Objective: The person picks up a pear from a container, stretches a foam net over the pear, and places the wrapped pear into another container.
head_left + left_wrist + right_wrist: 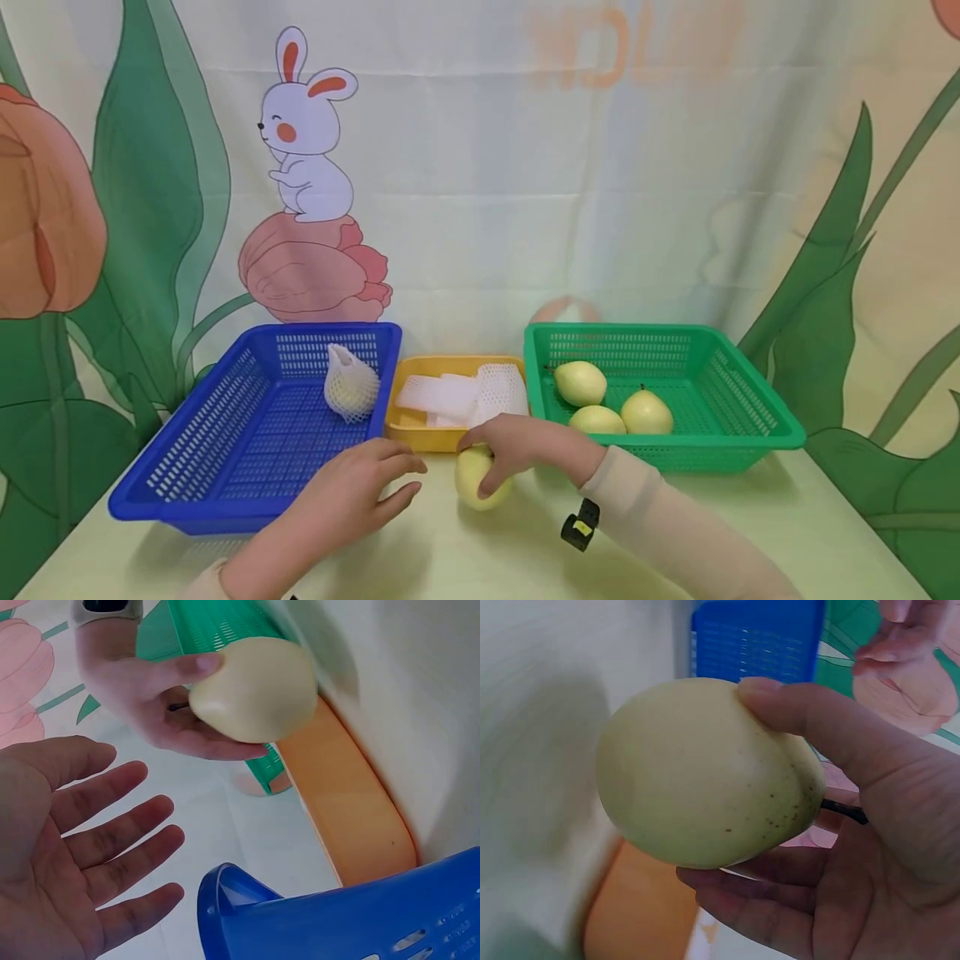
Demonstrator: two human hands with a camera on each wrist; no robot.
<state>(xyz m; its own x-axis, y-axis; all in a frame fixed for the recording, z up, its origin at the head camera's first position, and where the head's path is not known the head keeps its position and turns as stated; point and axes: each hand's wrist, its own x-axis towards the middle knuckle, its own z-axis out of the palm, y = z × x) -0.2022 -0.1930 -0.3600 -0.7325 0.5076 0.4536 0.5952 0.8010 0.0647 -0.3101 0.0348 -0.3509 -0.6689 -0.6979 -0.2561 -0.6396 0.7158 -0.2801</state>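
A pale yellow pear with a dark stem and small brown specks is gripped by my right hand, thumb on one side and fingers on the other. In the head view the pear hangs at the front of the yellow tray, low over the table. My left hand holds nothing; its fingers are spread and loosely bent beside the blue basket. The left wrist view shows that palm facing the pear, apart from it. White foam net sleeves lie in the yellow tray.
One pear in a foam net sits at the right side of the blue basket. On the right, a green basket holds three bare pears. A printed curtain hangs behind the light table.
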